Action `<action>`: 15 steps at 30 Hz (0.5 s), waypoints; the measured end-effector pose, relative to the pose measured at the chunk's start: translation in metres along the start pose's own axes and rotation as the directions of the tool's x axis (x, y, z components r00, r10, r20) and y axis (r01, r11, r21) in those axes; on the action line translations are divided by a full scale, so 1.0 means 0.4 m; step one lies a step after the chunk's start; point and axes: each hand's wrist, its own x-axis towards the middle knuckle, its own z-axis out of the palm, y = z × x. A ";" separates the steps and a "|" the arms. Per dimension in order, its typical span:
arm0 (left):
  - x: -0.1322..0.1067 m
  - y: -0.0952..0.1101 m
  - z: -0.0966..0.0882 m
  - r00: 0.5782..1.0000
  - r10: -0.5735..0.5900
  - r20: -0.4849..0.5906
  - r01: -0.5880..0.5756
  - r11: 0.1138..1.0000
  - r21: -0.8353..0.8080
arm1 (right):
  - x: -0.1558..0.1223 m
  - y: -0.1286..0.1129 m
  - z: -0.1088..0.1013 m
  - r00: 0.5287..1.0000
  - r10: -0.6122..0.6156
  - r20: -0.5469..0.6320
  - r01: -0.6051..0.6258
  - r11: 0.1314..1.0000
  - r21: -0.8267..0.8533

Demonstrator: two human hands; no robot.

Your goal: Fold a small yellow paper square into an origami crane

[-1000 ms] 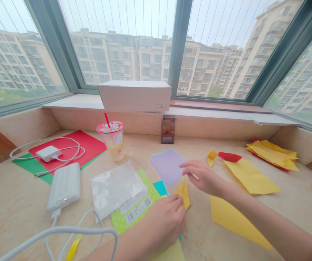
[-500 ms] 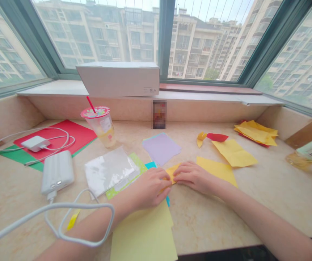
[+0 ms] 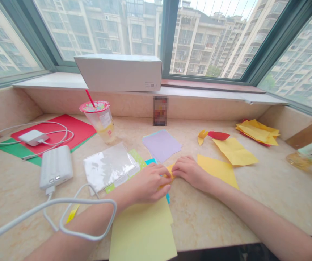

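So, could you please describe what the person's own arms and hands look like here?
The left hand and right hand are bare: no gloves, rings or watch show. Both forearms are bare too, with no sleeve in view. A white cable crosses in front of the left forearm.

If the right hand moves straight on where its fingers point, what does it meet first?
Likely the small yellow paper at its fingertips, then the left hand right behind.

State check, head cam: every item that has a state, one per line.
folded yellow paper: creased, pinched between left hand and right hand
cup: upright, lid on, straw in
white box: closed
power bank: cable plugged in
lilac sheet: flat, unfolded
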 end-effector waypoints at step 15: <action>0.006 0.005 0.028 0.999 -0.007 -0.041 0.010 0.998 0.068 | 0.001 -0.005 0.002 0.981 0.186 -0.060 -0.177 0.976 0.127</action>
